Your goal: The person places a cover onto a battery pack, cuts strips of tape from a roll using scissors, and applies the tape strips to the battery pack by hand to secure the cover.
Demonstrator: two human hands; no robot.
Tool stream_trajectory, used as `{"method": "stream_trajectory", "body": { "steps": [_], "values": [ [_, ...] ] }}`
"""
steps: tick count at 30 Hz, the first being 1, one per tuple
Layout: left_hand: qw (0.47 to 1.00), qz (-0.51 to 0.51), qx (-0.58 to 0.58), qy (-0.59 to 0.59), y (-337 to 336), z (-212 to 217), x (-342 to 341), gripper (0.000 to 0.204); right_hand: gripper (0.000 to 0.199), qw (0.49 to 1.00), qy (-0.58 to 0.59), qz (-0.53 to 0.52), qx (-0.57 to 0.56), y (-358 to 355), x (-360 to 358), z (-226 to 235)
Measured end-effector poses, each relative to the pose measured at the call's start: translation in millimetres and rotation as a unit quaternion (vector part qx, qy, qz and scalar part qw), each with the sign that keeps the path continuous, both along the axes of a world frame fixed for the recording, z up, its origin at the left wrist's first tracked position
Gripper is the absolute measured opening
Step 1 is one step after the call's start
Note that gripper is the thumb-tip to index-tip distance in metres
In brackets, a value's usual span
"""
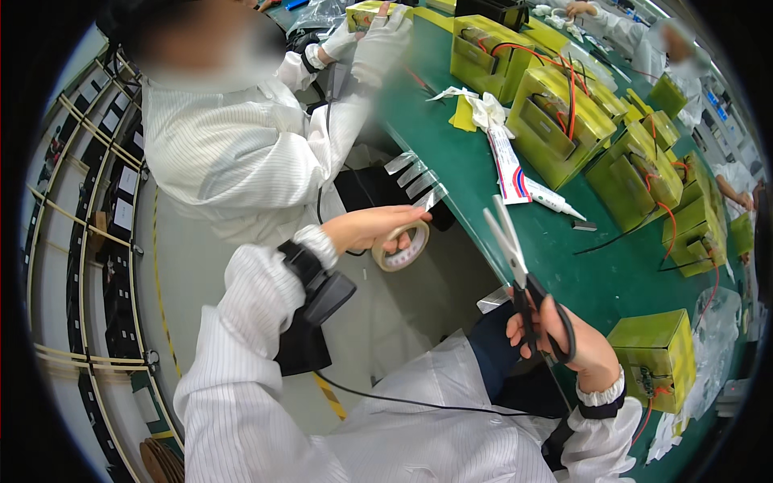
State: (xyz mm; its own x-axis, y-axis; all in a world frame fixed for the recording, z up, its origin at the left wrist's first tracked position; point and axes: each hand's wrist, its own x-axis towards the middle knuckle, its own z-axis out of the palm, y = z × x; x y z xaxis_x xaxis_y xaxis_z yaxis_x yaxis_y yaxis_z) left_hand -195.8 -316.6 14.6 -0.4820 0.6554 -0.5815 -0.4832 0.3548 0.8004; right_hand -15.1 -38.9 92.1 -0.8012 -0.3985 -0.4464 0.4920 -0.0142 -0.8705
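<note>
My left hand [358, 229] grips a roll of pale tape [400, 262] above the gap beside the green table's edge. In my right hand [578, 348] is a pair of scissors [516, 262] with black handles, my fingers in and around the loops. Its blades are slightly apart and point away from me. Several short clear strips of tape [416, 175] hang from the table edge, beyond the roll. One more clear strip [493, 300] sticks to the edge near the scissors' handles.
On the green table [451, 169] lie a white tube [505, 165], a nozzled tube [555, 199] and several yellow-green wrapped battery packs [560, 125] with wires. Another pack [654, 354] stands near my right wrist. A co-worker [241, 145] works at left; shelving [88, 233] lines the far left.
</note>
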Motion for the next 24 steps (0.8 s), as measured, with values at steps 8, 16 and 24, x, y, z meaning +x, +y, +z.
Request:
{"method": "stream_trajectory", "body": {
  "steps": [8,16,24],
  "values": [
    [0.999,-0.016,-0.039,0.021,-19,21,3,0.042,0.061,0.973,-0.035,0.130,0.188,-47,-57,-1],
    [1.000,-0.015,0.006,-0.006,-26,14,-10,0.023,0.064,0.969,-0.051,0.136,0.198,-65,-70,-7],
    [1.000,0.003,0.026,-0.010,-23,1,-15,0.014,0.063,0.974,-0.018,0.102,0.203,-67,-78,-19]
  ]
}}
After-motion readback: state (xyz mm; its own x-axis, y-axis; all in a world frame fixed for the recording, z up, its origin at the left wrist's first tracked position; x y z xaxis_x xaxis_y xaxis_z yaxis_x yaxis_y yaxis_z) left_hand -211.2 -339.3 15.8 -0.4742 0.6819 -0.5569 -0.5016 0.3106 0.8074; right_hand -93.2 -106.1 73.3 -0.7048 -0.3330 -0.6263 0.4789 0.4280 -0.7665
